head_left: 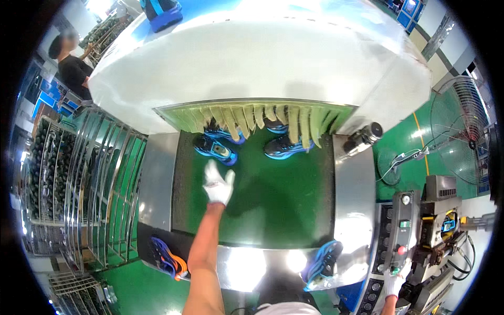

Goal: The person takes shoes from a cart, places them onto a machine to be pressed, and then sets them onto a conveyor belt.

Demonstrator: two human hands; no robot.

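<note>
My left hand [218, 184], in a white glove, reaches forward over the green conveyor belt [252, 210] with its fingers apart and nothing in them. Just beyond its fingertips sits a black and blue sports shoe [216, 150]. Another black and blue shoe [286, 148] lies to its right, and more shoes show partly behind the hanging fabric strips [252, 116]. My gloved right hand [397, 278] is far to the right, at the near end of a control box [403, 226]. Its fingers are spread around a green button [395, 271] there, below a red button [401, 250].
A purple and orange shoe [169, 258] and a blue shoe [323, 264] rest on the metal near edge. A steel flask [362, 139] stands right of the belt. Metal racks [100, 189] line the left, a fan [457, 131] the right. A person [73, 68] stands far left.
</note>
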